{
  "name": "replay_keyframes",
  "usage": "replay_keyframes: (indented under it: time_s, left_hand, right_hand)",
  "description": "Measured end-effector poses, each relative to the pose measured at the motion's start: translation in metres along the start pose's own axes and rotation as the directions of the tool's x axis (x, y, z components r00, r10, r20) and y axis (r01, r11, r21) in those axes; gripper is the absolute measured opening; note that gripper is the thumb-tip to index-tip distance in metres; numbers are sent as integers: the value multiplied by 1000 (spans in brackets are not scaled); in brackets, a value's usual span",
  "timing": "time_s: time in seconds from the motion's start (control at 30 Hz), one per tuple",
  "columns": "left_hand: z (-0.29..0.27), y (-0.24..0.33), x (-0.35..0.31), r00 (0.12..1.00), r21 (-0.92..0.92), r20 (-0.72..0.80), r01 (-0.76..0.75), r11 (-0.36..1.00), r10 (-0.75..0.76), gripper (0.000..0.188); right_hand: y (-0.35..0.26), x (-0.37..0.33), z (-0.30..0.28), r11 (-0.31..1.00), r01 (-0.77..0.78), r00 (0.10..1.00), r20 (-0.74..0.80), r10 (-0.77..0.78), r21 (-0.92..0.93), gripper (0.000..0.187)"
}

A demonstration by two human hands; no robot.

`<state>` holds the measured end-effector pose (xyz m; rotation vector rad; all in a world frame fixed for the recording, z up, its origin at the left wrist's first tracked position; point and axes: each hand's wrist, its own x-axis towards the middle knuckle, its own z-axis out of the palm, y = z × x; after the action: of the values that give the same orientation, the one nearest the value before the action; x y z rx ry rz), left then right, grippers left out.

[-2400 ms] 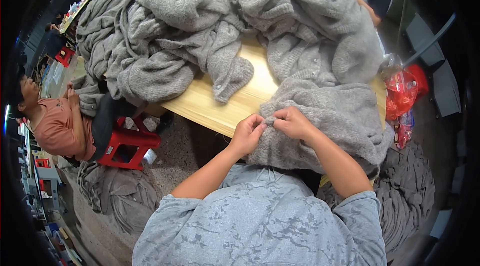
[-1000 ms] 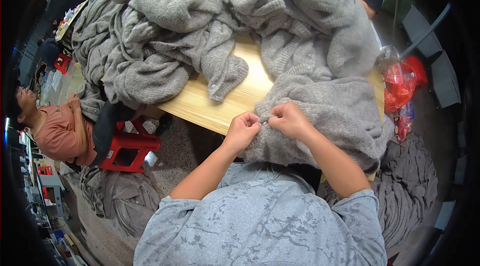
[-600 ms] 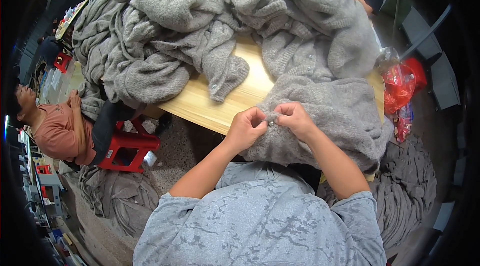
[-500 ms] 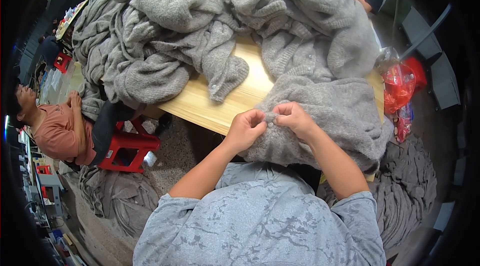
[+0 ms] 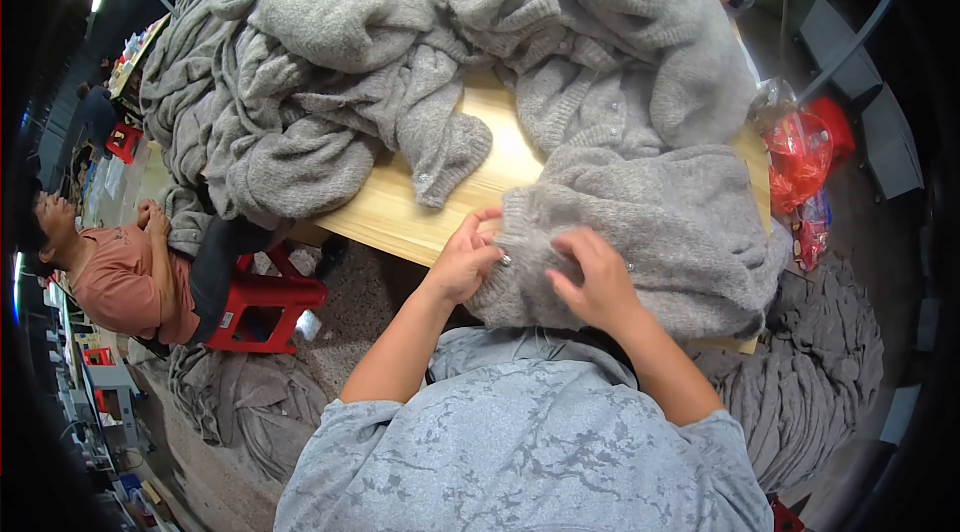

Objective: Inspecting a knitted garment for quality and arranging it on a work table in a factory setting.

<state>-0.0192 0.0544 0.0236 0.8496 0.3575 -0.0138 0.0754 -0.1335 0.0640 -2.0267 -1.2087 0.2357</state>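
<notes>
Presently, the left hand [image 5: 463,262] touches the left edge of the grey knit [image 5: 680,212], beside a button [image 5: 505,260]; whether it grips, I cannot tell. At right, the right hand [image 5: 606,289] has thumb and fingers apart. The knit lies near right on the tabletop [image 5: 390,217], a pile [image 5: 330,22] far left.

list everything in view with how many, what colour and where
garment: apparently 1, grey, near table edge
garment heaps: about 2, grey, farther back on table
cloth heaps: 2, grey-brown, on floor left and right
table: 1, pale wood, under garments
stools: at least 2, red, left
plastic bag: 1, red, right of table
co-workers: at least 3, salmon, grey-black and dark clothes, left, upper right, far left
shirt: 1, blue-grey, bottom
left grip: 1, bare, at garment's left edge
right grip: 1, bare, over garment
</notes>
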Motion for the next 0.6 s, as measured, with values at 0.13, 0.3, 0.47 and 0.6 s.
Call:
replay_keyframes:
  time_s: [0.13,0.3,0.47,0.6]
  left_hand:
    - [-5,4,12,991,-184,-31,-132,974,128,43]
    - [-37,-2,38,995,99,2,-98,990,98,60]
    - [-35,-36,59,855,646,-52,-366,670,517,59]
    - [-6,-18,44,776,942,196,-318,104,600,55]
  right_hand:
    - [19,-46,1,977,-54,998,14,58,-205,39]
    - [64,-61,-21,968,-207,963,-204,175,-143,44]
    - [86,-19,-27,956,-292,882,-395,256,-34,33]
    - [62,3,-16,969,-182,936,-333,117,-170,26]
